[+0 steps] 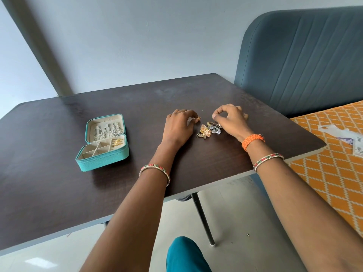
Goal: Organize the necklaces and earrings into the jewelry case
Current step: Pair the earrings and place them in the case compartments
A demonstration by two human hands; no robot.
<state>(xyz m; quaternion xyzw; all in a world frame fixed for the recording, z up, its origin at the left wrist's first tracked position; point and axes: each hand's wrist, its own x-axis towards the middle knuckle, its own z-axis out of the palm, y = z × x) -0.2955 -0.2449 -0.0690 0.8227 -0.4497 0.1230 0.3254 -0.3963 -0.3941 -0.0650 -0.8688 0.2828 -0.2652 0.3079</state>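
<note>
A home bedroom, it seems: just right of the dark folding table (137, 107) stands a padded blue-grey headboard (306, 61), with an orange lattice-print bedsheet (330, 163) below it.

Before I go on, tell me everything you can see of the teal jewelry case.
The jewelry case is small, rectangular with rounded corners, teal textured outside, cream lining inside. It lies open on the dark table, left of both hands, touched by neither. The raised lid leans back and holds several silvery chains hanging side by side. The base is split into small compartments, the near ones looking empty; one gold earring sits at its far right.
</note>
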